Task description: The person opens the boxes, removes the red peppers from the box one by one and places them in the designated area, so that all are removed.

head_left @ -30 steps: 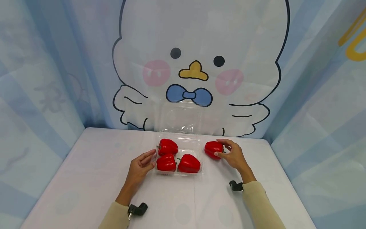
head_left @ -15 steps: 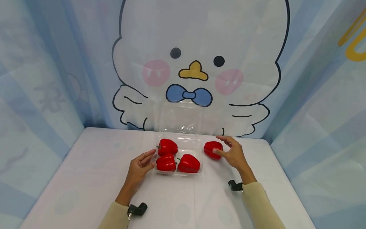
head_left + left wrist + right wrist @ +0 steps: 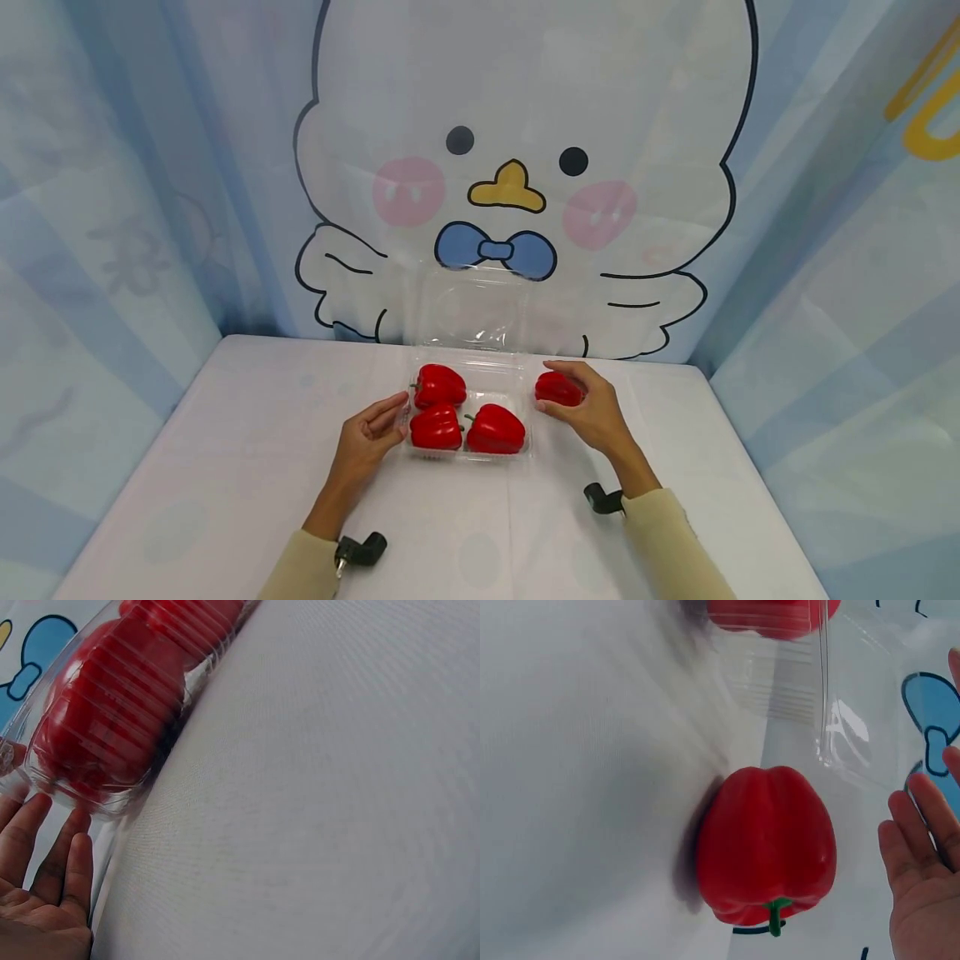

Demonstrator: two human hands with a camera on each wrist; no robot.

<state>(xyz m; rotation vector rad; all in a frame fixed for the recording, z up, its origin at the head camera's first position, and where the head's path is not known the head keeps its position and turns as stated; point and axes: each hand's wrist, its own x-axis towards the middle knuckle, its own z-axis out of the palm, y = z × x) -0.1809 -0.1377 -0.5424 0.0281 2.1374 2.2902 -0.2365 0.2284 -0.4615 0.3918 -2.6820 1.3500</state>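
A clear plastic clamshell box (image 3: 491, 379) stands at the table's back with its lid (image 3: 472, 312) raised. Inside lie three red bell peppers: one at back left (image 3: 440, 387), one at front left (image 3: 437, 427), one at front right (image 3: 496, 429). My left hand (image 3: 367, 437) touches the box's left side; in the left wrist view its fairly straight fingers (image 3: 52, 859) meet the ribbed plastic. A further bell pepper (image 3: 557, 388) with a green stem (image 3: 775, 915) lies right of the box. My right hand (image 3: 592, 408) hovers around it, thumb and fingers spread apart.
A white cloth covers the table (image 3: 300, 475). Right behind the box hangs a backdrop curtain (image 3: 525, 100) with a cartoon bird, and more curtains close off both sides. A dark wrist mount (image 3: 362, 550) sticks out from each sleeve.
My right hand has loosened from the bell pepper's stem end, then moved left over it, with fingers spread. The pepper stays on the table. My left hand holds its place at the box.
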